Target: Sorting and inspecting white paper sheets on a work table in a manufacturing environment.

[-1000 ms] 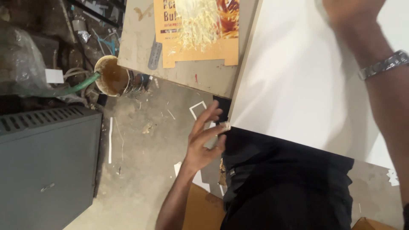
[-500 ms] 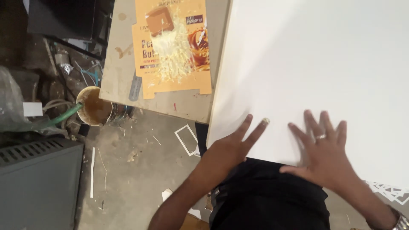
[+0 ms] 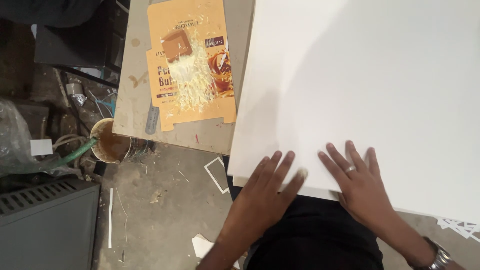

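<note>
1. A large white board (image 3: 370, 85) lies flat on the desk (image 3: 135, 75) and fills the right side of the view; its near edge overhangs toward the person's dark clothing
2. The left hand (image 3: 265, 192) lies palm down on the board's near left corner, fingers spread apart and flat, clamped on nothing; one fingertip looks pale, as if dusted
3. The right hand (image 3: 360, 182) lies palm down just beside it on the same near edge, fingers spread and flat, also clamped on nothing; it wears a ring (image 3: 350, 169), and a metal watch (image 3: 440, 257) sits on the wrist
4. Left of the board, a flattened orange carton (image 3: 192, 65) lies on the desk, with a small brown block (image 3: 176, 46) and a heap of pale shavings (image 3: 192, 82) on top
5. A grey file-like tool (image 3: 152, 119) lies at the carton's lower left corner
6. On the floor (image 3: 165, 210) below the desk edge stands a dirty tin (image 3: 112, 146) with a green hose (image 3: 75, 154) reaching it; a grey slatted case (image 3: 47, 225) sits near, with white offcuts (image 3: 216, 172) scattered about
</note>
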